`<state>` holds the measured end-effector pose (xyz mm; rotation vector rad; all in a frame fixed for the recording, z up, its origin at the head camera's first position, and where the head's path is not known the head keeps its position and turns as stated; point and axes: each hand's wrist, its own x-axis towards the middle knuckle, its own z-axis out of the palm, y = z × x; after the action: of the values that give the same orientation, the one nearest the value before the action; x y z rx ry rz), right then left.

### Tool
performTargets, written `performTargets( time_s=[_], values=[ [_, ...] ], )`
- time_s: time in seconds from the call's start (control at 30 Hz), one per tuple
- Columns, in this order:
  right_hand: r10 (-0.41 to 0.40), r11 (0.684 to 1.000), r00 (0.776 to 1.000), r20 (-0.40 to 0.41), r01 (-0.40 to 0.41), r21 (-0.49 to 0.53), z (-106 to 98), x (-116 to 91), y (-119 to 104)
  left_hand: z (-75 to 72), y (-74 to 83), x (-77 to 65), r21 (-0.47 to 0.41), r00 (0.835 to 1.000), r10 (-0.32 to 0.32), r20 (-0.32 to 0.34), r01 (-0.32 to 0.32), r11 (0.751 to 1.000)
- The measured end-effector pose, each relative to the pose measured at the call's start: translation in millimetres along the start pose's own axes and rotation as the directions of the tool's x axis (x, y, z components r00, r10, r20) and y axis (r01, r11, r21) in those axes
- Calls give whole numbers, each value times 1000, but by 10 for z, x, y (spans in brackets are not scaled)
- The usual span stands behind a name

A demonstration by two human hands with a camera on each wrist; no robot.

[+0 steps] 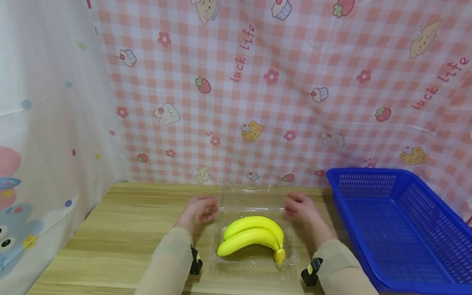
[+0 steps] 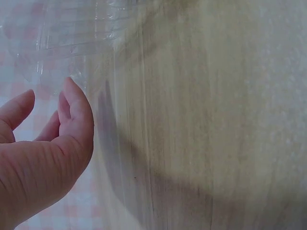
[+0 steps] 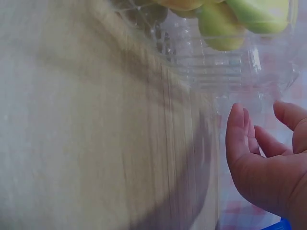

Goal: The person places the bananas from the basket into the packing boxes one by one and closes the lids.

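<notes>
A bunch of yellow bananas [image 1: 250,242] lies in a clear plastic clamshell box [image 1: 244,263] in the middle of the table. Its transparent lid [image 1: 253,199] stands raised at the back, hinged behind the fruit. Beside the lid's left edge is my left hand [image 1: 199,209], its fingers loosely bent and thumb apart. My right hand [image 1: 303,210] mirrors it at the lid's right edge. The left wrist view has the left hand [image 2: 53,148] just short of the clear plastic. Fingertips of the right hand [image 3: 264,155] are close by the plastic, with nothing between thumb and fingers.
To the right stands a large blue plastic basket [image 1: 358,247] with perforated sides. A pink checked cloth [image 1: 239,97] hangs behind the wooden table [image 1: 101,252], and a white patterned curtain [image 1: 49,107] hangs at the left.
</notes>
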<state>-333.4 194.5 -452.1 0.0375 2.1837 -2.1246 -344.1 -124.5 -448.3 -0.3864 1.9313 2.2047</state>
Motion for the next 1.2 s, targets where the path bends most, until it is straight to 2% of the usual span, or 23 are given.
performTargets(
  time_s=[0.3,0.57,0.8,1.03,1.2],
  values=[
    [71,993,997,-15,-69,94,40,43,40,52,-21,15,-5,1000,-4,9,4,1000],
    [91,990,996,4,-91,104,31,86,56,104,-4,29,7,1000,-5,30,5,1000],
    [94,990,996,-1,-93,101,12,81,28,115,21,31,22,999,48,23,-48,999],
    [13,983,1000,11,-15,184,-7,75,1,117,33,16,-4,993,112,22,-112,994],
    [-70,979,997,-28,74,188,0,76,-1,122,46,24,-39,987,163,14,-162,986]
  ],
)
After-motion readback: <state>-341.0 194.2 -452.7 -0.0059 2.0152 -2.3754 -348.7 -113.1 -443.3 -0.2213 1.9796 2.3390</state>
